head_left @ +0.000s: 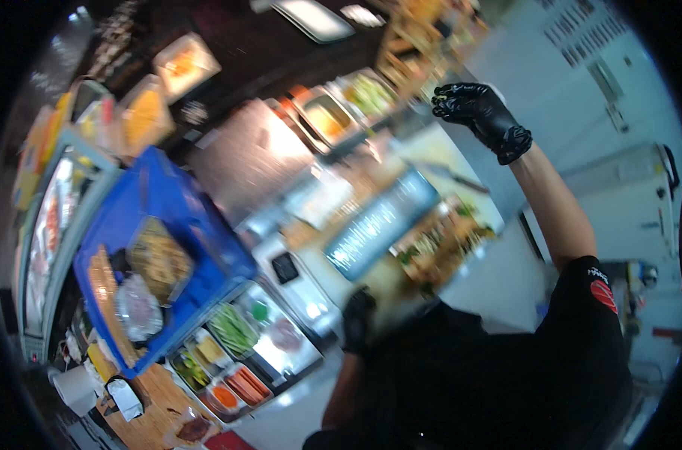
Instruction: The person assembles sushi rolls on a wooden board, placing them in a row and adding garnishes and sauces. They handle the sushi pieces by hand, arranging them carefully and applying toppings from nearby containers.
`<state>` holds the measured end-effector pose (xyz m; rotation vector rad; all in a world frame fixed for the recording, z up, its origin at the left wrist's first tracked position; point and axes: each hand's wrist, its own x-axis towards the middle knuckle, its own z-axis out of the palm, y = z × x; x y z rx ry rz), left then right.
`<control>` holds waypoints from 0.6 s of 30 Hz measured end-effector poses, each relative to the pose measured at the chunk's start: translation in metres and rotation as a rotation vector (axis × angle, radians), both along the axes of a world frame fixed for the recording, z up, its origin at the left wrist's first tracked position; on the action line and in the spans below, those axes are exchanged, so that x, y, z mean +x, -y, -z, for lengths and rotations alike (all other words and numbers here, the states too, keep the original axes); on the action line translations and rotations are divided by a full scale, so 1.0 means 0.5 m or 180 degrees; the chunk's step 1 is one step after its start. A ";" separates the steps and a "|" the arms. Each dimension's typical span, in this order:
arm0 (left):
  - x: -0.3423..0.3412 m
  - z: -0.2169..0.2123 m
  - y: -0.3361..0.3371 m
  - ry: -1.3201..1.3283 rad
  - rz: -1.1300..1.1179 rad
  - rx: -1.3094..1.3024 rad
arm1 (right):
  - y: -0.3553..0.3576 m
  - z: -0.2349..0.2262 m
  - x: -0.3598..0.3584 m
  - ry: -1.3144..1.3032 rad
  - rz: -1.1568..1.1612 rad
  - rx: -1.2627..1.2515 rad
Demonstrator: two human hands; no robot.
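Observation:
My right hand (476,116), in a black glove, is raised past the far right end of the white cutting board (438,142). Its fingers curl in toward the thumb, with pale specks at the tips; what they hold, if anything, is too small to name. Low over the board's near left end is my left hand (358,319), also black-gloved, its fingers smeared by motion. Between the hands lies a long blue-teal, see-through container or package (382,225), its kind unclear. Beside it sits a blurred heap of browned food and greens (442,247). A knife (453,177) rests farther along the board.
A blue bin (228,251) with bagged food stands at left. Nearer are steel pans of sliced cucumber (233,330) and orange sticks (248,385). A small scale-like device (299,289) adjoins the board. Farther back are a metal sheet (251,161) and a pan of shredded greens (367,94).

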<state>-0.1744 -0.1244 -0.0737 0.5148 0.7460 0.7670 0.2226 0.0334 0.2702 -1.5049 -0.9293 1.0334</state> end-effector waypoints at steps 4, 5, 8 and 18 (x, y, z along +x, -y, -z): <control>0.013 -0.025 0.017 -0.0927 0.0218 0.0994 | 0.310 0.074 0.057 0.0609 0.0423 -0.0378; 0.019 -0.035 0.026 -0.0979 0.0108 0.1044 | 0.360 0.105 0.072 0.0988 0.0098 -0.0448; 0.024 -0.030 0.047 -0.1132 -0.0283 0.1325 | 0.416 0.187 0.047 0.1980 -0.0021 -0.1036; 0.034 -0.018 0.052 -0.1541 -0.0654 0.1582 | 0.398 0.320 0.016 0.3662 -0.1334 -0.0190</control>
